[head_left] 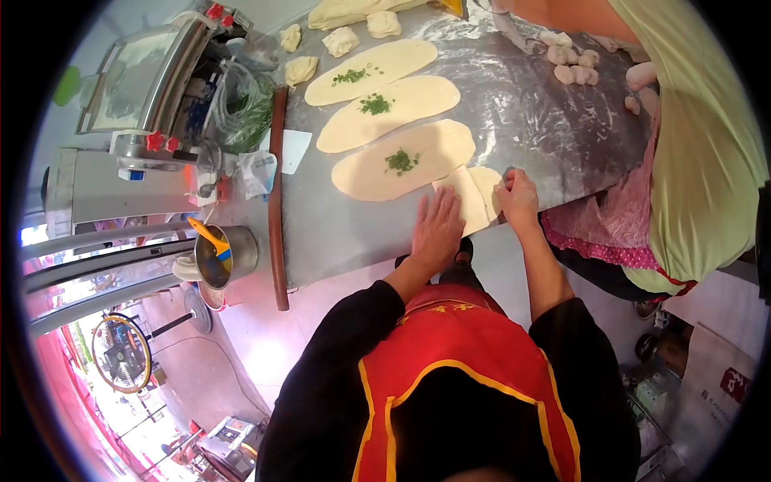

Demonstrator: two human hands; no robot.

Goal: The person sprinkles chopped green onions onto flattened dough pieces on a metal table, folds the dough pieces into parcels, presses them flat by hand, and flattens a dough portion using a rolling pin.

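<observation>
The folded dough (475, 210) is at the near edge of the gray table (514, 120), right in front of the person. The left hand (438, 229) is open and flat, with its fingers on the left part of this dough. The right hand (518, 195) is at the right end of the dough, with its fingers bent in. A small dark thing (508, 172) shows by its fingertips, but I cannot tell if the hand grips it or the dough.

Three long, flat doughs lie in a row going away: the near one (369, 172), the middle one (426, 98) and the far one (405, 61). Each has chopped green bits on top. The near one touches the folded dough.

Small dough lumps (340, 42) sit at the far left, beside a big piece of dough (353, 11). A long brown stick (276, 217) lies along the left edge of the table. Left of it is a metal pot (242, 247) with a yellow and blue brush (210, 238) in it. On the right stands another person (699, 136) in pale green, near more dough lumps (575, 74).
</observation>
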